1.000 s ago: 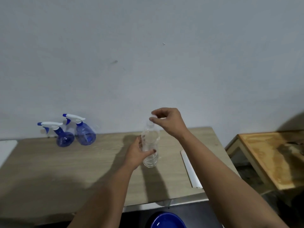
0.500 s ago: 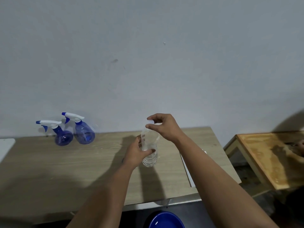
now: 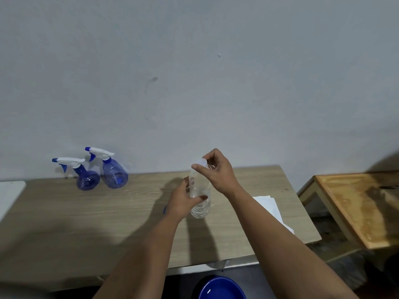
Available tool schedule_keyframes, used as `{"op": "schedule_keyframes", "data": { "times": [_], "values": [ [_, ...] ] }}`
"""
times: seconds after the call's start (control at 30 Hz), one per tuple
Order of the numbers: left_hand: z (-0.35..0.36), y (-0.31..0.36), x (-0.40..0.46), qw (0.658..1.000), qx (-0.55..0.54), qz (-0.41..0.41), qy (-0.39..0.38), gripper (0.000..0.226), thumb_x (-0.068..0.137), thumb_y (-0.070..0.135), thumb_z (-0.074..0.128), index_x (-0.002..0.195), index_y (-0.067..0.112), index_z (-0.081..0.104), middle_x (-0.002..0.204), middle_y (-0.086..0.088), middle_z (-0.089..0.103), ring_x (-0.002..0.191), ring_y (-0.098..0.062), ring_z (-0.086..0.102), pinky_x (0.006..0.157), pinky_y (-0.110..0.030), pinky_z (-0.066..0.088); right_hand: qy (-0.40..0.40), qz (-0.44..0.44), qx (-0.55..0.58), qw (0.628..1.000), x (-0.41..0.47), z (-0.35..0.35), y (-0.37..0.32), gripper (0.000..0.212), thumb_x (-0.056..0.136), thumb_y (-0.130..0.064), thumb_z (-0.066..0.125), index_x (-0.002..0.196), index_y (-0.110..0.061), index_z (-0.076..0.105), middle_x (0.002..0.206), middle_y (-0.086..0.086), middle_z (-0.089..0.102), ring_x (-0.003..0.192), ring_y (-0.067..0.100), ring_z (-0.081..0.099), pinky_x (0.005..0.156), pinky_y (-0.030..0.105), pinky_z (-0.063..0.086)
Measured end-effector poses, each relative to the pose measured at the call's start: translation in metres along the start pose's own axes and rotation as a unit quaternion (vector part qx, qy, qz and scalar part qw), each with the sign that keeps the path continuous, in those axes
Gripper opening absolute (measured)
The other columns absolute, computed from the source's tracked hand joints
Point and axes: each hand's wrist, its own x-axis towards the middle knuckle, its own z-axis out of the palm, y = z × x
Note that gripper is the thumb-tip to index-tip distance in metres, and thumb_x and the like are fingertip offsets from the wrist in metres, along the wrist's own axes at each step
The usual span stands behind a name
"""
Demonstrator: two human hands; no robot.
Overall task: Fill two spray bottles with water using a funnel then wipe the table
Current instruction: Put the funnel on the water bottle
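Nearest the camera, below the front edge of the table (image 3: 64, 223), the rim of a blue basin (image 3: 220, 288) was partly in view at the bottom of the frame. On the wood-grain tabletop, towards its right side, white folded paper or cloth (image 3: 273, 207) lay flat, partly covered by the right forearm; which of the two it was could not be determined. At the centre of the table stood a clear water bottle (image 3: 199, 199), upright, base on the surface. The left hand (image 3: 183, 200) gripped the bottle's body from the left, thumb and fingers curled round its middle. The right hand (image 3: 216, 171) was raised at the bottle's top, thumb and forefinger pinched together on a small pale cap (image 3: 201, 162); whether the cap was seated on the neck or just lifted clear could not be determined. Further back on the left, against the wall (image 3: 194, 72), two blue spray bottles (image 3: 101, 173) with white trigger heads stood side by side, touching or nearly so, well apart from the water bottle. To the right, separate from the table, a second wooden surface (image 3: 362, 208) was visible.
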Motion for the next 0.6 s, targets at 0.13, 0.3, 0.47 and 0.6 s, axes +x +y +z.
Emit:
{"op": "schedule_keyframes", "data": {
  "times": [0.13,0.3,0.47,0.6],
  "values": [
    [0.001,-0.002,0.0,1.0,0.011,0.002,0.0,0.088,0.055,0.046,0.093,0.133,0.036,0.053,0.124,0.017,0.067,0.112,-0.002,0.065,0.099,-0.04,0.055,-0.025,0.004,0.013,1.0,-0.01,0.001,0.006,0.033,0.093,-0.025,0.08,0.125,-0.025,0.071,0.116,-0.007,0.069,0.109,0.007,0.065,0.104,0.031,0.051],
    [0.004,-0.006,0.003,1.0,0.024,-0.004,-0.002,0.087,0.049,0.056,0.092,0.126,0.046,0.051,0.123,0.021,0.066,0.114,-0.001,0.063,0.098,-0.041,0.056,0.009,-0.004,0.029,1.0,-0.014,0.009,0.008,0.026,0.089,-0.022,0.084,0.109,-0.02,0.069,0.112,0.004,0.069,0.105,0.014,0.065,0.1,0.035,0.053],
    [0.003,-0.005,0.001,1.0,0.03,0.003,0.005,0.083,0.057,0.047,0.092,0.13,0.044,0.052,0.119,0.026,0.065,0.112,0.006,0.061,0.099,-0.038,0.055,0.008,0.011,0.069,0.998,-0.017,0.014,0.004,0.018,0.101,-0.025,0.072,0.118,-0.019,0.071,0.114,-0.005,0.07,0.108,0.012,0.065,0.099,0.029,0.05],
    [0.003,-0.005,0.002,0.999,0.033,-0.001,0.002,0.084,0.055,0.051,0.093,0.127,0.045,0.051,0.122,0.022,0.066,0.113,0.003,0.062,0.099,-0.039,0.055,0.059,0.008,0.069,0.996,-0.016,0.021,0.003,0.033,0.088,-0.027,0.086,0.103,-0.013,0.06,0.104,0.008,0.068,0.101,0.025,0.066,0.093,0.037,0.053]
  ]
}}
